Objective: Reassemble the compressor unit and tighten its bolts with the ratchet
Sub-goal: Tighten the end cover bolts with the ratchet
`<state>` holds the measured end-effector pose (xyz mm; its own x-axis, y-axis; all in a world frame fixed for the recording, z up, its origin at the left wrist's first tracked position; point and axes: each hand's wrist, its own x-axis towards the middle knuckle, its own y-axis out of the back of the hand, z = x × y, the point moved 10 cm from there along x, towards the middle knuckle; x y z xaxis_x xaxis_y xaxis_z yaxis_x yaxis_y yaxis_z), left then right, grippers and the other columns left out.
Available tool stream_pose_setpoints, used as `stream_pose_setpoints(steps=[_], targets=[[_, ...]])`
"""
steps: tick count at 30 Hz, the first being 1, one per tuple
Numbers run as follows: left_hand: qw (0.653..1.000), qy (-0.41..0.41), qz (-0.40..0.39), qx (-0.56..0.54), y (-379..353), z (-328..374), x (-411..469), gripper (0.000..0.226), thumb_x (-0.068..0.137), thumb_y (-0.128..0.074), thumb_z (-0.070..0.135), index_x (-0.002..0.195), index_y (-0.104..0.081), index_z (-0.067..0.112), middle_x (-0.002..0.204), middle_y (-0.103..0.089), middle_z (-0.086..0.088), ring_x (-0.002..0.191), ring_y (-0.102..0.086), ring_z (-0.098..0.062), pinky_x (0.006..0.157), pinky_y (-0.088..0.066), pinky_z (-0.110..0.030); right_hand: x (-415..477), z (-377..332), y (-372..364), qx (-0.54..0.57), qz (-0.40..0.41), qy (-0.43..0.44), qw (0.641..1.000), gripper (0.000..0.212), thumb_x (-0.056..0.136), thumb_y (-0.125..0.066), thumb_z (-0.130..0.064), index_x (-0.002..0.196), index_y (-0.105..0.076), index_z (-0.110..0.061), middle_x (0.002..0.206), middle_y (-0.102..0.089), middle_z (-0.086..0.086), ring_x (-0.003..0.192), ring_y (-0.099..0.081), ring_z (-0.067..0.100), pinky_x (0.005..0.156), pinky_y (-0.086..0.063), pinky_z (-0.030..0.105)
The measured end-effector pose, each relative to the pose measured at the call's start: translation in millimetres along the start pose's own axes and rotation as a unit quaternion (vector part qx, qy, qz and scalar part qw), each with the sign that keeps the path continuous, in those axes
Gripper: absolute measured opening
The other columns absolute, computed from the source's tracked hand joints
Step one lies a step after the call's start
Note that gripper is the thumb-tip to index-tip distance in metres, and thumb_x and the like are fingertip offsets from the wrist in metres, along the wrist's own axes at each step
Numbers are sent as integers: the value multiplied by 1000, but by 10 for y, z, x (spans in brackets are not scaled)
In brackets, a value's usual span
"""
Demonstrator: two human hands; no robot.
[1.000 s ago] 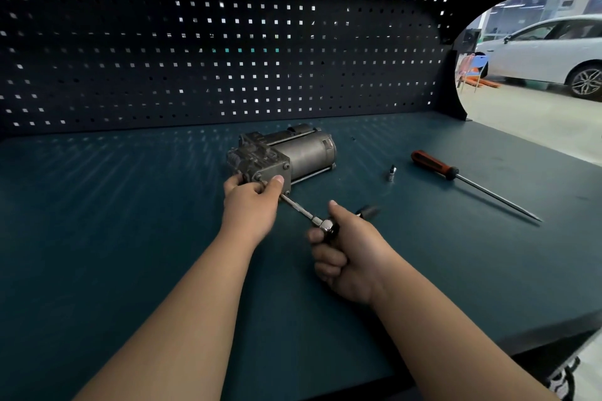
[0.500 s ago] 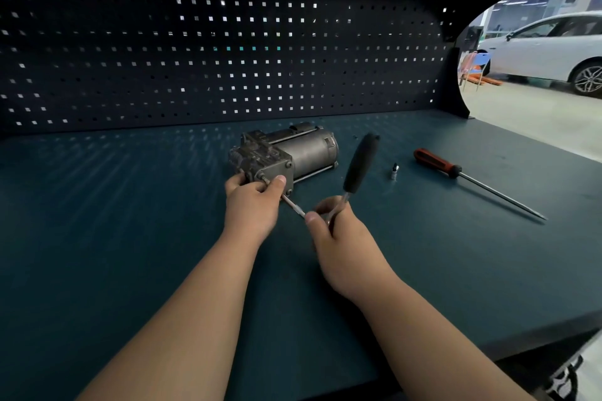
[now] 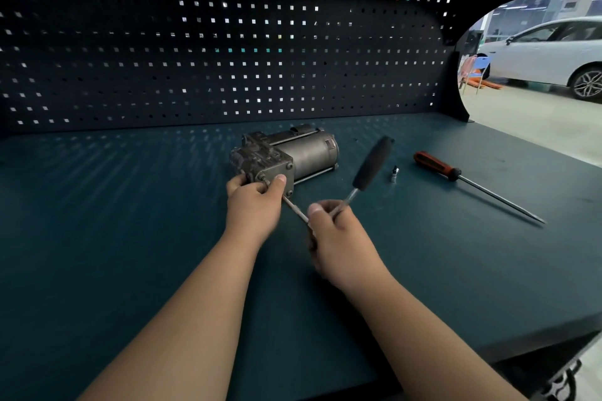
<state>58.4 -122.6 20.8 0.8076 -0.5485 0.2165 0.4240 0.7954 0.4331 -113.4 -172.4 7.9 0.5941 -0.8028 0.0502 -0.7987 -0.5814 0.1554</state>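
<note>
The grey compressor unit (image 3: 293, 155) lies on its side in the middle of the dark bench (image 3: 130, 238). My left hand (image 3: 255, 207) grips its near end block, thumb up beside a bolt. The ratchet (image 3: 371, 166) has a black handle that sticks up and to the right; its thin extension bar (image 3: 294, 210) runs from the ratchet head to the block's face. My right hand (image 3: 338, 241) pinches the ratchet at its head, which the fingers hide.
A small socket (image 3: 394, 173) stands right of the ratchet handle. A red-handled screwdriver (image 3: 456, 174) lies farther right, its shaft pointing toward the bench's right edge. A pegboard wall (image 3: 228, 52) closes the back. A white car is parked beyond the bench.
The ratchet handle has swung up from lying low in my right fist to standing up and right. My right hand shifted from the handle to the head. My left hand stayed put.
</note>
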Motion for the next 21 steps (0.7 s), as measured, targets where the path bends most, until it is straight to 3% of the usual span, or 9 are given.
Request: stream_pose_setpoints(steps=[2, 4, 10, 12, 15, 18, 21], targets=[[1000, 0, 3, -1, -2, 6, -1, 41, 94, -50, 44, 71, -67, 15, 146, -28, -5, 117, -49, -19, 88, -25, -15, 26, 114, -46, 155, -23, -79, 984, 26, 99, -42, -38, 87, -43, -16, 58, -55, -1, 38, -39, 15, 42, -33, 23], [1000, -4, 7, 5, -8, 8, 4, 41, 94, -51, 44, 67, -65, 16, 146, -28, -4, 116, -50, -22, 90, -27, -17, 31, 176, -80, 238, -37, -130, 962, 22, 101, -42, -37, 93, -42, -16, 53, -51, 1, 34, -32, 14, 38, -27, 19], [1000, -13, 14, 21, -15, 9, 9, 42, 94, -52, 44, 81, -70, 7, 147, -26, -5, 118, -49, -23, 90, -25, -17, 14, 242, -120, 256, -48, -156, 953, 23, 101, -40, -37, 93, -43, -16, 52, -51, 2, 34, -31, 14, 39, -25, 19], [1000, -7, 11, 16, -14, 9, 5, 41, 94, -52, 43, 78, -68, 9, 148, -26, -4, 119, -48, -23, 90, -25, -16, 18, 223, -66, 191, -38, -131, 972, 29, 99, -41, -40, 87, -47, -14, 54, -52, 3, 36, -35, 16, 42, -29, 23], [1000, 0, 11, 11, -7, -6, 2, 36, 94, -52, 43, 72, -63, 18, 148, -25, -3, 119, -48, -21, 89, -24, -15, 19, 15, 108, -25, 16, -7, 1000, 25, 97, -44, -42, 86, -48, -20, 61, -58, -7, 56, -52, 16, 55, -40, 26], [1000, 10, 23, -5, 11, -23, 8, 36, 93, -53, 40, 64, -57, 19, 146, -30, -5, 114, -51, -22, 88, -29, -18, -84, -293, 30, -286, 20, 161, 944, 16, 97, -44, -41, 96, -30, -33, 76, -53, -16, 70, -53, 13, 60, -36, 32], [997, 33, 19, -68, -20, -55, 48, 29, 90, -62, 30, 65, -50, 20, 138, -45, -20, 105, -58, -33, 90, -44, -33, -190, -445, -112, -421, 28, 238, 875, 17, 97, -37, -43, 105, -30, -31, 94, -59, -12, 74, -59, 22, 57, -35, 33]])
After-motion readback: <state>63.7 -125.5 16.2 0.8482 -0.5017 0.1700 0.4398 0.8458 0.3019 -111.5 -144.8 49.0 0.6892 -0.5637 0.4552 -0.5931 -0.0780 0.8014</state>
